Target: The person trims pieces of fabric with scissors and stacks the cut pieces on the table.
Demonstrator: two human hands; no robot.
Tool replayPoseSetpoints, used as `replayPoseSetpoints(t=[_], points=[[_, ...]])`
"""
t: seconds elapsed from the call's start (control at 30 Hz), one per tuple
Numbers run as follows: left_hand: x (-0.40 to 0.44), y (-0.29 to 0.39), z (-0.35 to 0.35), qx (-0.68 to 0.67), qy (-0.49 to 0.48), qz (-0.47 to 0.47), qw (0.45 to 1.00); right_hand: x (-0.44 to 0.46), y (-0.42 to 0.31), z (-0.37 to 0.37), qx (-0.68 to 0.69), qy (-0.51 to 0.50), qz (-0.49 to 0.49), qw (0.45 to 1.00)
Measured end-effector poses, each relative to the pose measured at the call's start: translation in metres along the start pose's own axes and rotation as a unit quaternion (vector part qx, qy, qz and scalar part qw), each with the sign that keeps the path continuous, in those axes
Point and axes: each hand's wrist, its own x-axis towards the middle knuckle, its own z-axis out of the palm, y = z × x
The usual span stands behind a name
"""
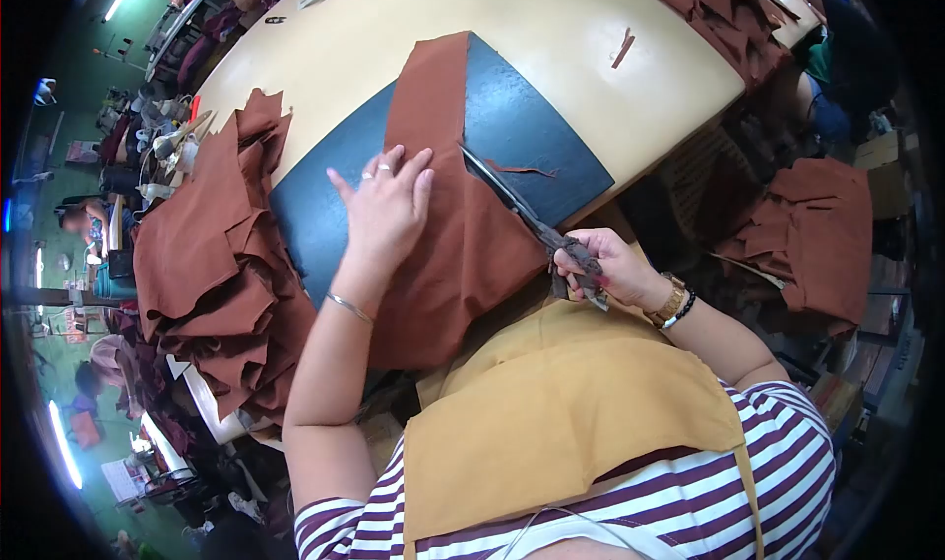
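A reddish-brown piece of fabric (430, 97) lies over a dark blue-black board (325, 181) and hangs past the table's near edge. My left hand (386, 201) rests on the fabric with its fingers spread. In my right hand (612, 270) is a pair of scissors (532, 220), its handles wrapped in grey cloth. The blades point up and left, along the fabric's right edge, with the tip a little right of my left fingers. Beside the blades, a thin fabric strip (522, 170) lies on the board.
Left of the board is a heap of the same brown fabric (202, 235). More fabric pieces lie at the table's far right corner (724, 19), and another stack (807, 235) sits to the right. A small scrap (622, 48) is on the pale table (551, 29). Other people work nearby.
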Motion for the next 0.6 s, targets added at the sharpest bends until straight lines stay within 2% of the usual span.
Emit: replayPoseSetpoints(t=[0.03,0.07,0.17,0.2,0.47,0.6], points=[[0.007,-0.004,-0.014,0.008,-0.044,0.01,0.999,0.0,-0.001,-0.001,-0.007,0.0,0.002,1.0],[0.014,-0.011,-0.017,0.025,-0.032,0.049,0.998,0.0,-0.001,-0.002,-0.013,-0.001,0.005,1.0],[0.035,-0.038,0.014,-0.063,0.096,0.18,0.977,0.002,-0.001,-0.006,-0.022,0.006,0.02,1.0],[0.04,-0.041,0.024,-0.056,0.064,0.173,0.981,0.002,0.0,-0.007,-0.022,0.012,0.026,0.999],[0.018,-0.011,0.045,-0.034,0.118,0.094,0.988,0.013,0.005,-0.002,-0.016,0.025,0.014,0.999],[0.004,0.004,0.046,-0.023,0.108,0.019,0.994,0.009,0.01,0.0,0.005,0.017,-0.017,1.0]])
